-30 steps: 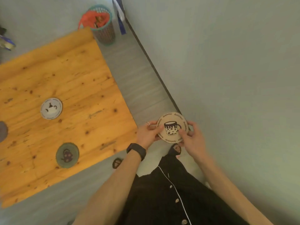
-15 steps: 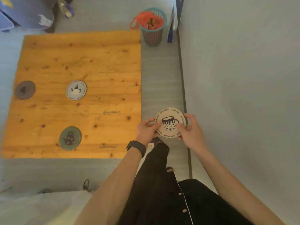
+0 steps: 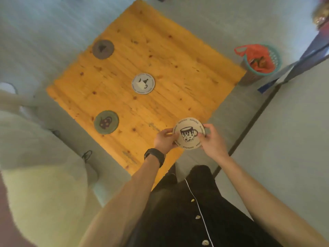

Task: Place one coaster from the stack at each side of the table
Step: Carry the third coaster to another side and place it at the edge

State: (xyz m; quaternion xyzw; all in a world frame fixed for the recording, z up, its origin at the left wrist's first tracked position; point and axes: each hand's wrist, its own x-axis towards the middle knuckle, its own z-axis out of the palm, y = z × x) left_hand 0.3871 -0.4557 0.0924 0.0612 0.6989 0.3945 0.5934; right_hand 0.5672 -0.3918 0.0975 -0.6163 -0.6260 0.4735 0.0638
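At five o'clock of the wooden table [image 3: 160, 56], over its near corner: one round coaster [image 3: 189, 133], pale card or cork, printed with a dotted mug and ring lettering, held flat and face up between both our hands

Hold: left hand [image 3: 164, 139] closed on the rim at nine o'clock, thumb on top, other fingers under; right hand [image 3: 211, 139] closed on the rim at three o'clock in the same way. Whether further coasters lie stacked beneath it, we cannot tell

Handling, by our judgement: light, thin, stiff enough to keep flat from an edge pinch; not fragile; the printed face may be a little slick, so we take it by the rim, thumb above, fingers below, and lay it down flat

Already on the table: grey coaster [image 3: 103, 49] at eleven o'clock, near the far left edge; white teapot coaster [image 3: 143, 83] about the centre; green teapot coaster [image 3: 106, 122] at eight o'clock, near the left edge

Off the table: teal basket [image 3: 277, 59] with a red bag, on the floor at two o'clock
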